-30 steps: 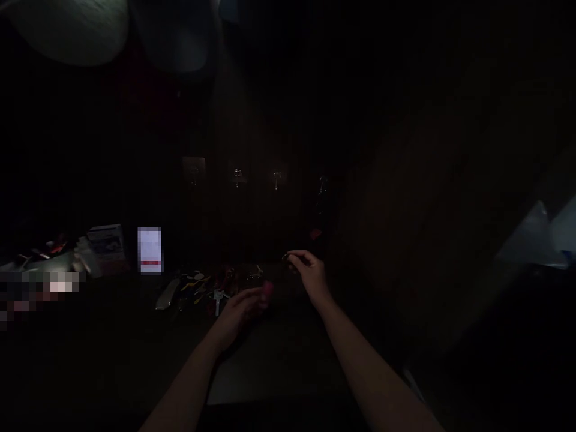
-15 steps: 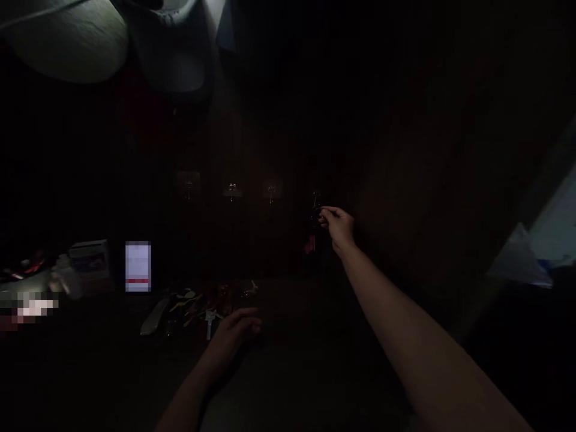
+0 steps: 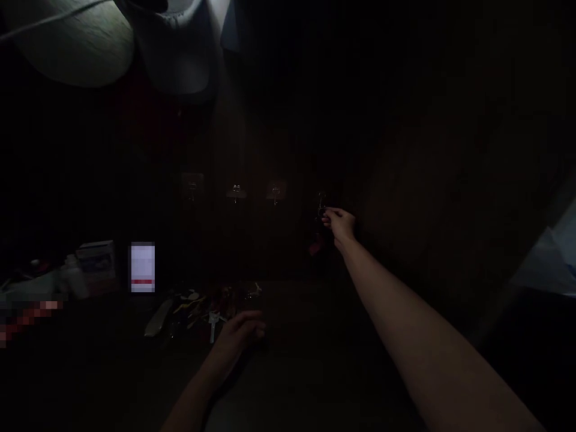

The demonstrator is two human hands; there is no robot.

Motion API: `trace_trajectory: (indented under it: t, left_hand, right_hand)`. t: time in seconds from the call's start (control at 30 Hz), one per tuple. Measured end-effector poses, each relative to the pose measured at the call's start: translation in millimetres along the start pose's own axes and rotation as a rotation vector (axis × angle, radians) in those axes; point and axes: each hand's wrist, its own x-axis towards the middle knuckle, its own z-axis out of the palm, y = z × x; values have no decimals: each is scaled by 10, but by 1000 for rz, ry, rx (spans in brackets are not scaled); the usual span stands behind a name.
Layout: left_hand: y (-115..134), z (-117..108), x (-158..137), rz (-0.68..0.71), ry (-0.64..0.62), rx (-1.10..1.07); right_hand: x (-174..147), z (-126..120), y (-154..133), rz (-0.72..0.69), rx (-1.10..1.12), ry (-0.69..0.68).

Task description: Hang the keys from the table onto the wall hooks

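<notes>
In the head view, the right hand pinches a small ring at its fingertips, just below a wall hook; contact is too dark to tell. A reddish tag hangs below-left of that hand. A light rim grip, fingertips clear of the hook, seems best. The left hand, half-open, visibly unloaded, lies right of a key.

From my remote seat I saw a room deep in shadow. Pale light showed at the top, left of centre, faintly streaking down the dark brownish wall. Below it, a dark table stretched toward me, its surface barely lit.
</notes>
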Motion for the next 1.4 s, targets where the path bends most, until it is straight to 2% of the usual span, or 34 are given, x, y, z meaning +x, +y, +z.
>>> trace_trajectory:
  t: [0.27,0.43,0.57,0.7,0.83,1.07,1.13,1.23,1.4]
  left_hand:
    - [-49,-41,56,-10,-17,-34]
    - [-41,-41,58,-20,-4,10]
    - [-42,-51,69,-10,-21,36]
    - [-71,-92,101,57,-15,82]
    - [-73,-108,95,90,8,131]
    - [-76,-87,95,100,27,85]
    - [-70,-103,108,136,77,117]
    - [-34,-140,108,230,220,203]
    - [36,-162,51,393,379,395]
  right_hand:
    - [-80,-36,58,5,-33,22]
    - [-242,-110,154,-19,-43,55]
    - [-483,-173,292,-51,-37,53]
    - [-771,-238,453,-41,-39,3]
    - [-1055,-303,626,21,-41,-53]
    - [-1504,-379,945,132,-62,-152]
    - [-1591,-364,1012,152,-79,-182]
    - [-1673,-293,1082,148,-125,-247]
    - [-1767,-110,1123,1,-301,-430]
